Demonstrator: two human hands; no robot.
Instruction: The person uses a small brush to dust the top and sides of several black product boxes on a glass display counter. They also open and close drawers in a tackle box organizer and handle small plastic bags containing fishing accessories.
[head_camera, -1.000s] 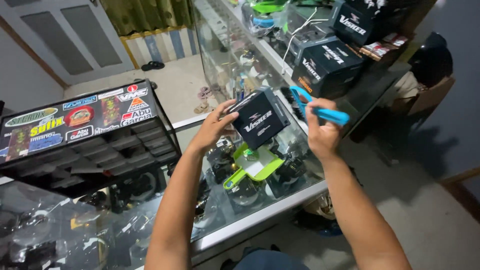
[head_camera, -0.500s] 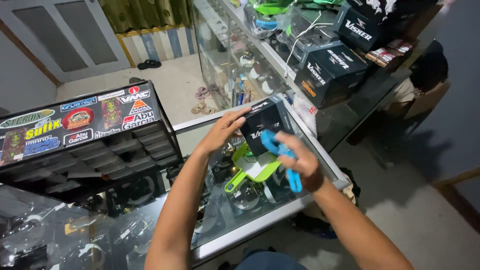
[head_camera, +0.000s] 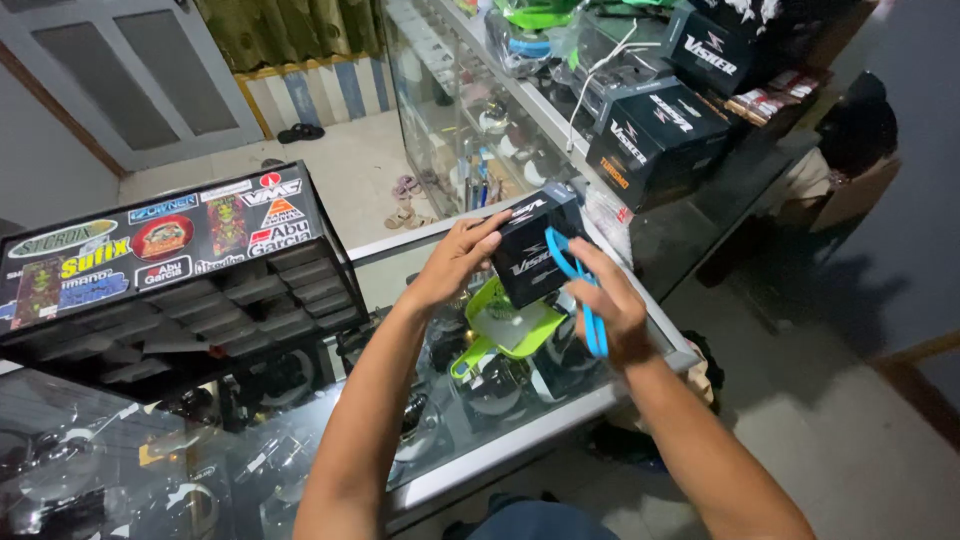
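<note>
Shop setting, glass-topped display desk with gear showing underneath it. Far left on the desk sits a black drawer cabinet plastered with stickers. Moving right, the left hand has its fingers curled around the upper left corner of a small black box, held up just above the glass and a lime green piece under it. Right hand presses on the box's right side, gripping blue-handled scissors. More black boxes stacked behind, at right.
</note>
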